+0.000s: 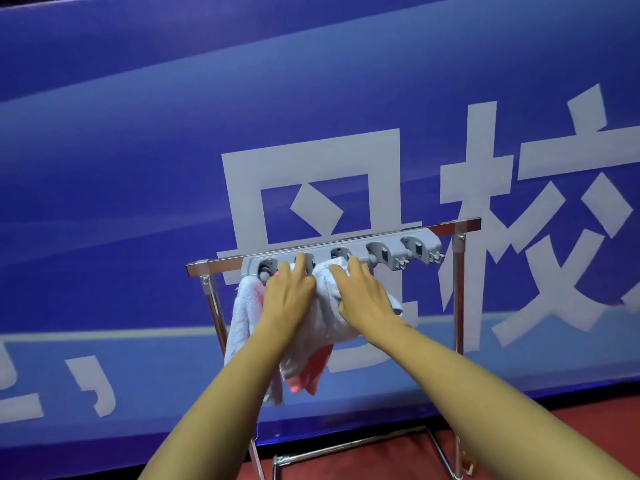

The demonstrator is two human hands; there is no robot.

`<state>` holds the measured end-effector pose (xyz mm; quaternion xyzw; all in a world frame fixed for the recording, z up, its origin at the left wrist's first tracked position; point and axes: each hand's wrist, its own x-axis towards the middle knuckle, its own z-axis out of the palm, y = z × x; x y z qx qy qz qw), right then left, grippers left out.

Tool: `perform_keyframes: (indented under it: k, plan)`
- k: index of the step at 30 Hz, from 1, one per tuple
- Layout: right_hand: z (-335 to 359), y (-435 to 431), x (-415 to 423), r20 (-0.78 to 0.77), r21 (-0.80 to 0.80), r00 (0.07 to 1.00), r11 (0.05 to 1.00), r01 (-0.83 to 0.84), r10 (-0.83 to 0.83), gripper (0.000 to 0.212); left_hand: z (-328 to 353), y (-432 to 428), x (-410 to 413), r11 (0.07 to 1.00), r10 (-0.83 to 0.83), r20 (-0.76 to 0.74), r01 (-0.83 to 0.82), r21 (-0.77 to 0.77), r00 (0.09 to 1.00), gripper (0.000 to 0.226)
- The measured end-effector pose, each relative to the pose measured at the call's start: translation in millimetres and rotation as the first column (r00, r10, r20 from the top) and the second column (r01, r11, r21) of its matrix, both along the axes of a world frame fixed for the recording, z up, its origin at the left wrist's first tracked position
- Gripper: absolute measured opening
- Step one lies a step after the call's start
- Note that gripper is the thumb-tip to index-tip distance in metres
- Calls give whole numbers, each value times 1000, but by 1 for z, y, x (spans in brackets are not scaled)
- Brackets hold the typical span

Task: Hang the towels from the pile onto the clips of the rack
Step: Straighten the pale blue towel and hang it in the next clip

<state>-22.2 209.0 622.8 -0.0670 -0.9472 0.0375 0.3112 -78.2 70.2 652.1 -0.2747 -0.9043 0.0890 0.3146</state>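
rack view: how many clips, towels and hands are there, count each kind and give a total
clips: 5
towels: 2
hands: 2 (left hand, right hand)
total: 9
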Motion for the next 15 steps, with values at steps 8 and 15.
perform_keyframes:
  k: [8, 15]
  plan:
    - [-26, 4, 5, 12, -534, 998, 844, -43, 58, 53, -11, 15, 18, 967, 68, 12, -63, -246, 998, 21]
    - [-22, -6, -4, 70, -599, 995, 801, -10, 65, 18, -28, 13, 16, 999, 18, 133, -14, -30, 991, 31]
